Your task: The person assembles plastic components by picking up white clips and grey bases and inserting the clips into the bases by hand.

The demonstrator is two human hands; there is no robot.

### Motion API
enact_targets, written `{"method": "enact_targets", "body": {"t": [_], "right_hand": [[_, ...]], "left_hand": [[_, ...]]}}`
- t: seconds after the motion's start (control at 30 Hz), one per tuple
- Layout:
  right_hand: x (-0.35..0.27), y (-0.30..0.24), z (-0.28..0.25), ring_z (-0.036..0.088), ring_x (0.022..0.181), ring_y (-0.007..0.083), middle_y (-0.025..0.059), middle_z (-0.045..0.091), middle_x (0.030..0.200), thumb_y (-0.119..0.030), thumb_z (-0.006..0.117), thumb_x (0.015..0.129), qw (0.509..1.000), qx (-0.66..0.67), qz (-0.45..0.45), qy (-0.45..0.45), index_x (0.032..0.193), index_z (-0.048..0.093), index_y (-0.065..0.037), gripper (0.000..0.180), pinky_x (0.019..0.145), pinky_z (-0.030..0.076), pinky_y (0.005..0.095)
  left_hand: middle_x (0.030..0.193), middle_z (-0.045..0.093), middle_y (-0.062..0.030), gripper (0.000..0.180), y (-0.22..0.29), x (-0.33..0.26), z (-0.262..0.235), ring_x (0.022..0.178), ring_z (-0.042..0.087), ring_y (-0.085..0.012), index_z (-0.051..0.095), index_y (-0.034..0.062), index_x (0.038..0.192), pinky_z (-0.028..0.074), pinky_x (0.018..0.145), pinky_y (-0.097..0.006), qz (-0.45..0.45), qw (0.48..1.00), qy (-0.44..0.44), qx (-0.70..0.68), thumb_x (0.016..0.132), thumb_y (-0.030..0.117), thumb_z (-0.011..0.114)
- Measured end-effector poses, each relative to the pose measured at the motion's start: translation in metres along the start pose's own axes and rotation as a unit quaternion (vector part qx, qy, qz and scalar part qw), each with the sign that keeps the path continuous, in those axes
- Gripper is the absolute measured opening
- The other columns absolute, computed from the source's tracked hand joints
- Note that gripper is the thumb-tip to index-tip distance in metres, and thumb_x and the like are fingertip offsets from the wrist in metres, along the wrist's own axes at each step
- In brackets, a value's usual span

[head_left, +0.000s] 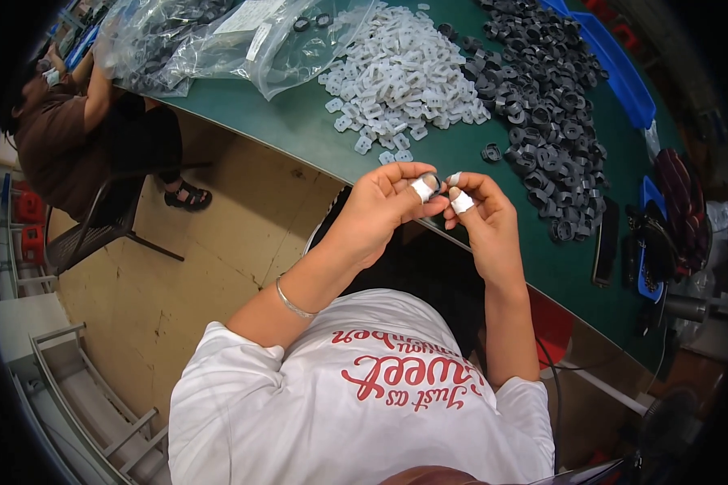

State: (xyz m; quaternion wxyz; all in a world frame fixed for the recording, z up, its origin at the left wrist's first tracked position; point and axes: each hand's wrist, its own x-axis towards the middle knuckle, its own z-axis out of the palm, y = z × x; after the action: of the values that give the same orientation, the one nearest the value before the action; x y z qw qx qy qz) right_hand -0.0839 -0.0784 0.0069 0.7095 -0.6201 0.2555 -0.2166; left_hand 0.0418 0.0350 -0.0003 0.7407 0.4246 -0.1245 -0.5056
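Over the near edge of the green table (255,113), my two hands meet at the fingertips. My left hand (378,207) pinches a small dark grey plastic ring-shaped part (438,183), mostly covered by the fingers. Close beside it, my right hand (489,220) has its thumb and forefinger drawn together; what they hold, if anything, is too small to make out. White tape wraps fingers on both hands. Just beyond lie a pile of small white plastic pieces (400,69) and, to its right, a heap of dark grey ring-shaped parts (554,113).
See-through plastic bags (275,44) with dark parts lie at the far left of the table. A phone (606,242), a blue tray (623,73) and a dark red pouch (679,202) are on the right. Another person (57,137) sits on a chair at the left.
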Motion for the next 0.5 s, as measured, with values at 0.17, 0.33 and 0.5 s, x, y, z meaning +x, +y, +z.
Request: {"method": "enact_targets", "body": {"t": [0.17,0.33,0.5], "right_hand": [[-0.004,-0.003,-0.003,0.054,0.072,0.0062,0.0056,0.061,0.095,-0.007,0.057,0.094,1.0,0.014,-0.005,0.025,0.11,0.056,0.001,0.018,0.06,0.044,0.0195],[-0.006,-0.007,0.0,0.053,0.067,0.0052,0.0042,0.062,0.089,-0.007,0.06,0.092,0.997,0.063,0.036,0.028,0.114,0.054,0.0,0.024,0.056,0.041,0.0181],[-0.008,-0.003,-0.002,0.049,0.058,0.0021,0.0022,0.062,0.08,-0.006,0.065,0.088,0.994,0.102,0.032,0.035,0.111,0.053,0.0,0.027,0.048,0.035,0.0144]], "left_hand": [[0.114,0.06,-0.0161,0.029,-0.005,0.002,-0.002,0.108,0.062,-0.0228,0.051,-0.007,0.118,0.052,0.094,-0.033,0.039,0.999,-0.015,0.034,0.091,0.002,0.058],[0.116,0.059,-0.0124,0.044,-0.015,-0.013,0.006,0.109,0.061,-0.0241,0.05,-0.0019,0.124,0.051,0.094,-0.034,0.234,0.942,-0.015,0.241,0.082,-0.008,0.061],[0.11,0.062,-0.0149,0.047,-0.022,-0.012,-0.002,0.094,0.064,-0.0272,0.052,0.0009,0.122,0.053,0.075,-0.034,0.387,0.806,-0.07,0.443,0.077,-0.006,0.064]]}}
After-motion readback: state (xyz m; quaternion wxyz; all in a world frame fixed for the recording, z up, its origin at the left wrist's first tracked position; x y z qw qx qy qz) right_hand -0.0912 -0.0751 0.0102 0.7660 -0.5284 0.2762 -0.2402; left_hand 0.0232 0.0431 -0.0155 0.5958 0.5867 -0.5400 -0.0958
